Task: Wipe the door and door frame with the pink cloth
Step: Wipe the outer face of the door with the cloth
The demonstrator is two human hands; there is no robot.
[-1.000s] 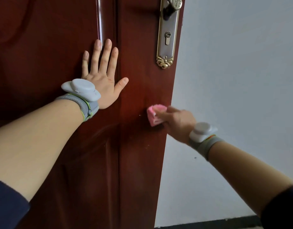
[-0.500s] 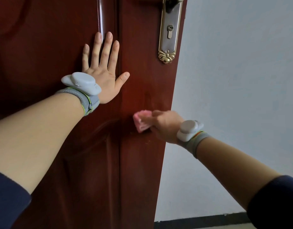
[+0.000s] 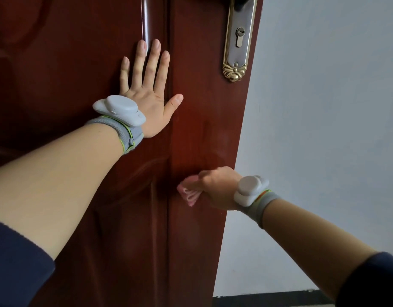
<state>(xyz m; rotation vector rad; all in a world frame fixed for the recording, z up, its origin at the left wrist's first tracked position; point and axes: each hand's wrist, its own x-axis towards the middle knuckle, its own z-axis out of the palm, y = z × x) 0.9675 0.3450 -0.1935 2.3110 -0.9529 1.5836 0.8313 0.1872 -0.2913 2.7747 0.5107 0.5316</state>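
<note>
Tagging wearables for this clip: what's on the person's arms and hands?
The left hand and right hand are bare, ungloved. Grey elastic left wristband, lime-edged, carries a white rounded plastic left device; grey elastic right wristband, green-orange trim, carries a white rounded plastic right device. Dark navy left sleeve and dark navy right sleeve leave the forearms bare.

pink cloth lower, leftward — right hand too

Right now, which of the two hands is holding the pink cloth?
The right hand, low on the door, grips the pink cloth; the left hand lies flat higher up, spread and empty.
</note>
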